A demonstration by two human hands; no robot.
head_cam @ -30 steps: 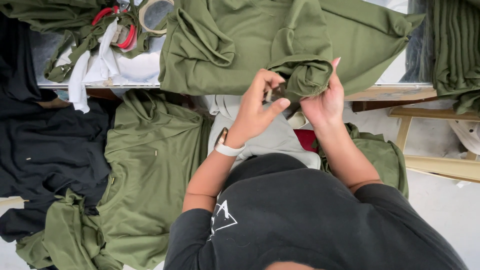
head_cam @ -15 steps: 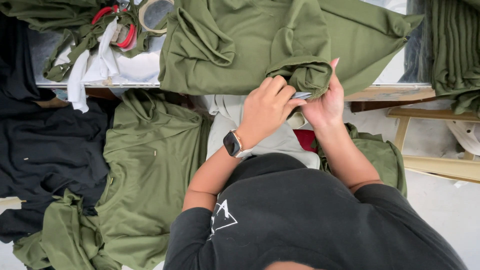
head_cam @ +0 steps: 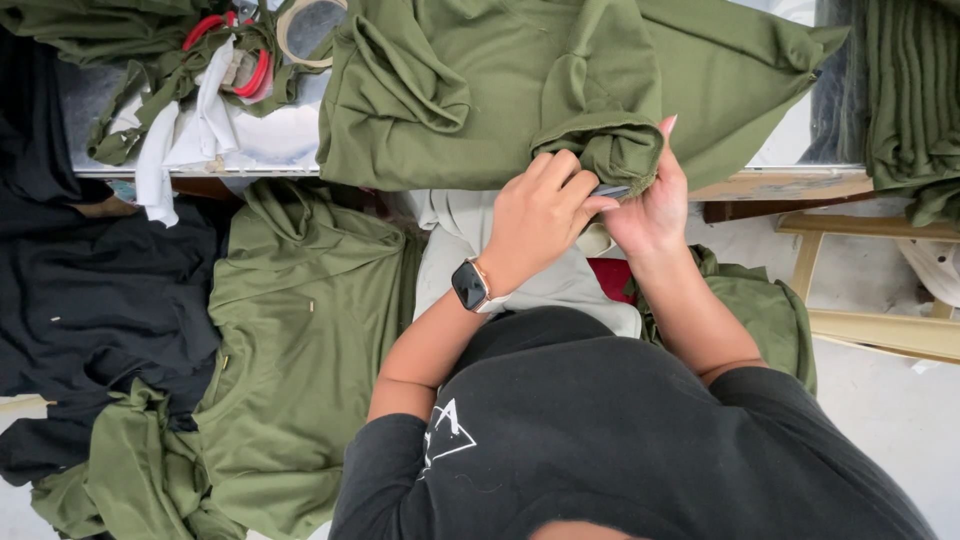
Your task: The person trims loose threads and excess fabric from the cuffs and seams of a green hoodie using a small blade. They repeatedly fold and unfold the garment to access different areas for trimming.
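Pinching a small dark tool [head_cam: 610, 190], the left hand [head_cam: 540, 215] works at the olive sleeve cuff [head_cam: 620, 160], which the right hand [head_cam: 650, 205] grips from below at the table [head_cam: 790, 185] edge. Keep the cuff taut and the tool tip clear of the fingers.

Black garments [head_cam: 90, 300] lie left, beside red-handled scissors [head_cam: 225, 45] and tape roll [head_cam: 305, 25].
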